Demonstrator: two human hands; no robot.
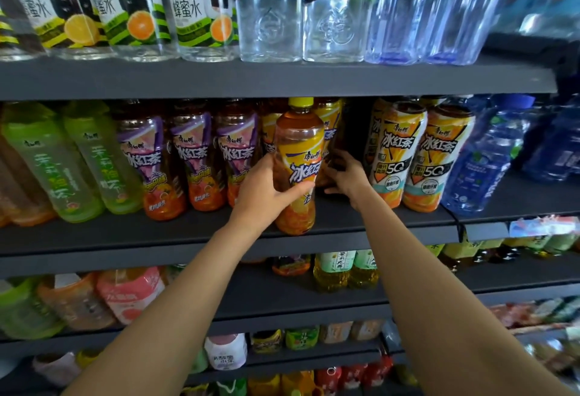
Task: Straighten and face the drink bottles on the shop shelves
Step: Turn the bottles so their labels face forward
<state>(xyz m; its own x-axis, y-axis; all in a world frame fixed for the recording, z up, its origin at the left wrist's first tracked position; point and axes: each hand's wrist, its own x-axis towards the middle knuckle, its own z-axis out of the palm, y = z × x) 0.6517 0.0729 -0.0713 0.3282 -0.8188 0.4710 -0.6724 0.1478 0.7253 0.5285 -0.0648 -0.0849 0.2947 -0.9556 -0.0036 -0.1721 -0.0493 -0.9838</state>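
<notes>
Yellow-capped bottle (pixel 298 169), label 冰红茶, clasped in left hand (pixel 266 190); right hand (pixel 345 174) grip curled on bottle behind (pixel 328 132).

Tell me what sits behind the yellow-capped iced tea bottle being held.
Behind the yellow-capped bottle stand more yellow-label bottles; the right hand reaches to them. How many is hidden.

glossy plastic bottle (pixel 298 173), matt dark shelf (pixel 276 79)
</notes>
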